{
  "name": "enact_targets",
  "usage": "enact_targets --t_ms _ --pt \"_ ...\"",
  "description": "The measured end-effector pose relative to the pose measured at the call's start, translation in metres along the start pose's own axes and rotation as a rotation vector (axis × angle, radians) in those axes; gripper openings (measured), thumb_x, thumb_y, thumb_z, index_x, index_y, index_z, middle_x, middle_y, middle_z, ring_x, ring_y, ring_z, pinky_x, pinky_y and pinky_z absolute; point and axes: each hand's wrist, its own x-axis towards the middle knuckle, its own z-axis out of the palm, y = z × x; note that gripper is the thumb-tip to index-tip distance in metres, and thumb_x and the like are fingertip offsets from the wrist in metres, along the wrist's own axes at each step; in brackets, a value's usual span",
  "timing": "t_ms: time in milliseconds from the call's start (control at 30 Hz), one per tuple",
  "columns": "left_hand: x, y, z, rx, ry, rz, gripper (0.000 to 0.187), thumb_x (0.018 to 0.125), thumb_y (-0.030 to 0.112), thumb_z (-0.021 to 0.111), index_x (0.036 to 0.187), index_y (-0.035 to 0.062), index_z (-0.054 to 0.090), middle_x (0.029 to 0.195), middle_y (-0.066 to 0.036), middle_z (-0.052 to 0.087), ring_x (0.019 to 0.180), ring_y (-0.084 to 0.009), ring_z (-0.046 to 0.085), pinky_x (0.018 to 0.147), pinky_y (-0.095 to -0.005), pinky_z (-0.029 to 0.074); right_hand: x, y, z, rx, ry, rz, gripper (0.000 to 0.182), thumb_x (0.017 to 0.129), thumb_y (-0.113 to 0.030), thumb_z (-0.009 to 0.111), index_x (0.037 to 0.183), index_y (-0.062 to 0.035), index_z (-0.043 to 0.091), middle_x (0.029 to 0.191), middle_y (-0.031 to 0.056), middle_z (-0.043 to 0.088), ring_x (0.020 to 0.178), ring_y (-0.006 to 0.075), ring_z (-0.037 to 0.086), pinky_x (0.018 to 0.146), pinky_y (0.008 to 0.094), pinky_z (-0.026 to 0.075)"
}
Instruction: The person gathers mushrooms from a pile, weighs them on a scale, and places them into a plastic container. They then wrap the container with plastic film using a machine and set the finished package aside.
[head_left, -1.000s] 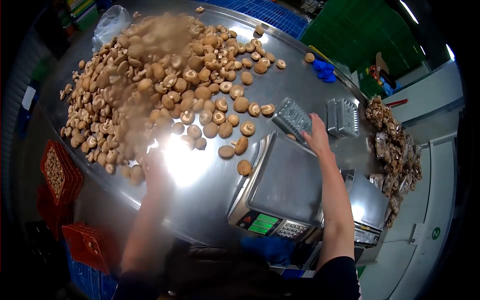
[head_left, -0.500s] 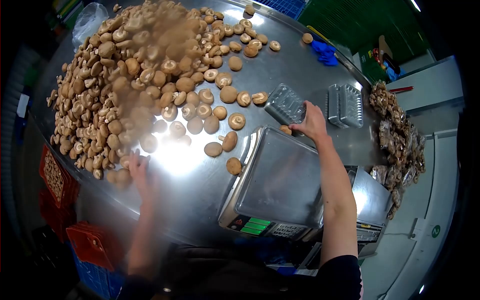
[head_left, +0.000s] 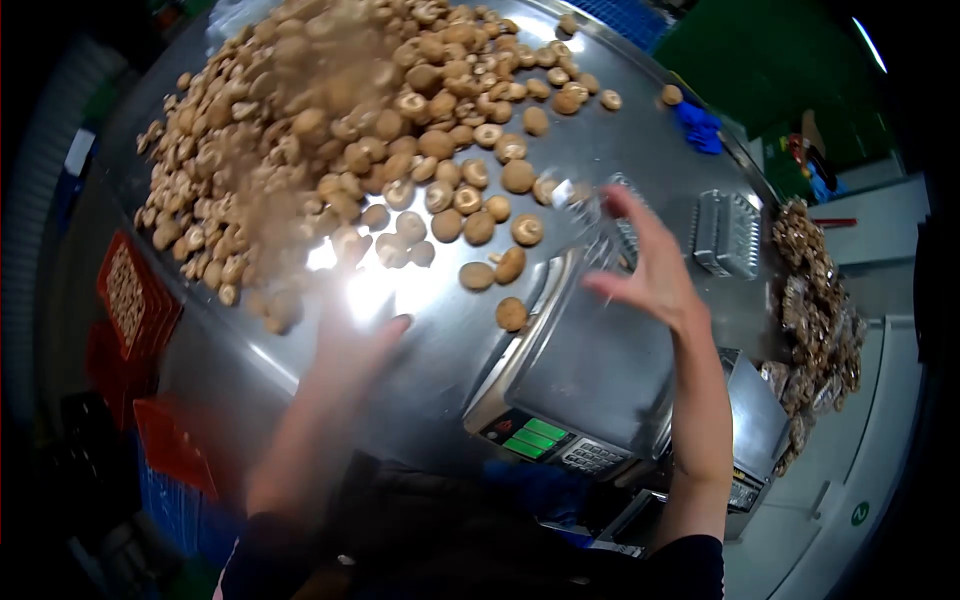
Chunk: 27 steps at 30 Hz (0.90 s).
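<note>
My right hand [head_left: 660, 270] grips a clear plastic tray [head_left: 598, 225] between thumb and fingers. The tray is tilted and blurred, just beyond the far edge of a weighing scale [head_left: 600, 360] with green displays. Over the bright glare on the metal table [head_left: 420, 380] is my left hand [head_left: 355, 335], smeared by motion. Its thumb stands off to the side; whether its fingers hold anything cannot be made out. Loose brown mushrooms [head_left: 478, 228] lie just beyond it, at the near side of a large mushroom heap [head_left: 300, 130].
More clear trays [head_left: 728, 235] stand right of the scale. Bagged mushrooms [head_left: 815, 310] are piled along the right edge. A blue glove [head_left: 700, 128] lies at the far edge. Red crates [head_left: 175, 445] stand below left, beside the table.
My left hand has moved right and away from the heap's near edge. The tray in my right hand has gone from lying flat to tilted. The whole view has shifted slightly.
</note>
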Motion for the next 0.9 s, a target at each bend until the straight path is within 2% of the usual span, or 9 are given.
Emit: enact_targets --t_ms 167,233,333,500,567,667,700,767,900 --pt "0.006 0.007 -0.040 0.230 -0.222 0.151 0.045 0.077 0.009 0.076 0.116 -0.0005 0.055 0.101 -0.006 0.065 0.096 -0.0182 0.061 0.084 -0.0300 0.047 -0.015 -0.070 0.097 0.781 -0.800 0.013 0.072 0.083 -0.043 0.063 0.140 -0.0051 0.040 0.117 0.0173 0.061 0.105 0.0275 0.061 0.096 0.0361 0.046" --pt "-0.017 -0.006 -0.050 -0.132 -0.135 -0.274 0.021 0.088 0.010 0.065 0.104 0.0011 0.053 0.085 -0.008 0.065 0.063 -0.0148 0.063 0.054 -0.0229 0.048 -0.028 -0.064 0.146 1.372 -0.889 0.353 0.065 0.093 -0.045 0.049 0.143 -0.0053 0.036 0.119 0.0197 0.060 0.103 0.0274 0.063 0.094 0.0359 0.049" --pt "-0.056 -0.027 -0.072 -0.344 -0.010 -0.726 0.016 0.098 0.017 0.051 0.097 0.0013 0.047 0.078 -0.011 0.063 0.044 -0.0160 0.059 0.033 -0.0228 0.040 -0.040 -0.073 0.174 1.459 -0.623 0.866 0.066 0.099 -0.050 0.029 0.147 -0.0057 0.026 0.122 0.0236 0.057 0.101 0.0271 0.064 0.090 0.0365 0.052" --pt "-0.119 -0.076 -0.084 -0.704 0.072 -1.157 0.023 0.097 0.006 0.044 0.117 -0.0045 0.042 0.092 -0.021 0.065 0.050 -0.0200 0.061 0.038 -0.0253 0.048 -0.074 -0.091 0.256 0.829 -0.468 0.695 0.050 0.097 -0.007 0.044 0.143 0.0024 0.026 0.093 0.0170 0.066 0.048 0.0115 0.054 0.040 0.0232 0.044" --pt "-0.119 -0.085 -0.093 -0.904 0.215 -1.235 0.030 0.095 0.001 0.043 0.124 -0.0062 0.039 0.096 -0.023 0.065 0.055 -0.0209 0.063 0.044 -0.0263 0.052 -0.061 -0.091 0.279 0.825 -0.474 0.758 0.045 0.097 -0.007 0.044 0.139 0.0041 0.032 0.091 0.0173 0.067 0.047 0.0116 0.054 0.039 0.0237 0.043" --pt "-0.089 -0.093 -0.115 -0.831 0.366 -1.104 0.037 0.093 -0.003 0.042 0.129 -0.0081 0.036 0.098 -0.024 0.065 0.060 -0.0218 0.065 0.052 -0.0277 0.057 -0.029 -0.099 0.311 0.895 -0.429 0.785 0.040 0.096 -0.007 0.045 0.133 0.0079 0.041 0.088 0.0175 0.067 0.046 0.0119 0.054 0.038 0.0242 0.042" --pt "-0.101 -0.169 -0.132 -0.399 0.083 -0.719 0.038 0.091 -0.005 0.042 0.129 -0.0081 0.036 0.100 -0.025 0.064 0.057 -0.0207 0.061 0.048 -0.0264 0.052 -0.013 -0.102 0.322 0.934 -0.404 0.778 0.038 0.096 -0.007 0.046 0.130 0.0093 0.043 0.087 0.0176 0.068 0.046 0.0119 0.054 0.038 0.0242 0.042" --pt "-0.034 -0.107 -0.133 -0.769 0.462 -0.991 0.037 0.089 -0.007 0.038 0.125 -0.0067 0.038 0.100 -0.025 0.062 0.049 -0.0187 0.053 0.038 -0.0248 0.039 0.019 -0.103 0.345 0.992 -0.289 0.732 0.032 0.094 -0.005 0.044 0.121 0.0113 0.049 0.086 0.0183 0.068 0.045 0.0143 0.056 0.038 0.0267 0.043" --pt "0.035 -0.150 -0.145 -0.515 0.548 -0.763 0.021 0.089 -0.001 0.040 0.108 -0.0025 0.049 0.064 -0.007 0.049 0.041 -0.0142 0.044 0.033 -0.0255 0.028 0.079 -0.102 0.361 1.037 -0.264 0.797 0.023 0.092 -0.003 0.044 0.103 0.0127 0.056 0.081 0.0195 0.068 0.046 0.0180 0.059 0.037 0.0288 0.043"
